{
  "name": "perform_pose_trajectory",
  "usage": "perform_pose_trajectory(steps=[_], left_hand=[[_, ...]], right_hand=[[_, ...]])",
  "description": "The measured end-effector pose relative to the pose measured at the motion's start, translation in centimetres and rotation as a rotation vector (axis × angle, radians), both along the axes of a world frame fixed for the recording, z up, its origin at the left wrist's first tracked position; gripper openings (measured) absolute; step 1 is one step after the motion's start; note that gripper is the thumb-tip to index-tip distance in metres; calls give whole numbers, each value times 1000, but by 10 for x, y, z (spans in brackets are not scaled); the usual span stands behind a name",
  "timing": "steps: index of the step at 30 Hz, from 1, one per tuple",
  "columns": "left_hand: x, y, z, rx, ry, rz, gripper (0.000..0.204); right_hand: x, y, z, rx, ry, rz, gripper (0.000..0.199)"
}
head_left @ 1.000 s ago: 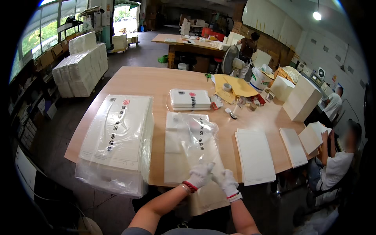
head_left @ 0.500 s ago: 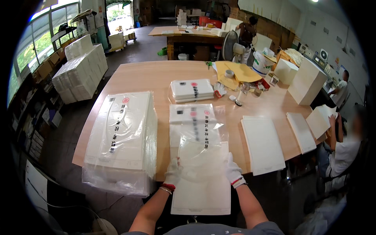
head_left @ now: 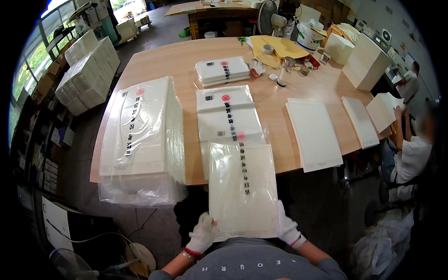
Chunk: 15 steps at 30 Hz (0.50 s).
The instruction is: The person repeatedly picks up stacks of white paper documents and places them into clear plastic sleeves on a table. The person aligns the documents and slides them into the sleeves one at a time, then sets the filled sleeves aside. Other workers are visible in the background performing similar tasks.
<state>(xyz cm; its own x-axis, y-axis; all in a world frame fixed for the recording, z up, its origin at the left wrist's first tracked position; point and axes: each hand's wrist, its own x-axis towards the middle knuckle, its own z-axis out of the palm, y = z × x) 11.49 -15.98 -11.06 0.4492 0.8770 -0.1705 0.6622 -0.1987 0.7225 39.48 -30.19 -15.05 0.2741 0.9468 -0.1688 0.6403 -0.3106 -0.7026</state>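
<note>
My left hand [head_left: 203, 231], in a white knit glove, closes round the lower left edge of a clear plastic bag. At the lower right edge my right hand [head_left: 287, 227], also gloved, grips the same plastic bag [head_left: 225, 200]. Inside it lies a stack of large white paper sheets; dark print and a red emblem show on the film. The far end of the bag overlaps a flat pile of printed clear bags [head_left: 219, 122] on the table, while the near end reaches over the table edge to my body. Both hands' undersides are hidden.
A tall stack of bagged paper [head_left: 140, 126] stands at left. Folded bags [head_left: 223, 71] lie farther back, near yellow envelopes [head_left: 280, 46] and tape rolls. Paper stacks [head_left: 315, 133] lie at right, where another person [head_left: 410, 140] sits handling sheets. A fan [head_left: 267, 17] stands behind the table [head_left: 158, 60].
Both hands have moved down toward my body along the paper stack. The bag's film, with its print and emblem, now covers the sheets that lay bare. My view has tilted lower.
</note>
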Motion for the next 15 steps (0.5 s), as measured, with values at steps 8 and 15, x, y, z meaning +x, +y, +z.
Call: perform_pose_trajectory(steps=[8,15], left_hand=[[-32,-27,12,76,-478,-353,7],[-14,-24,35,-4,-668,-119,12]], right_hand=[[-31,-11,71,-245,161,460,38],[1,-70,76,-159,693,120,42]])
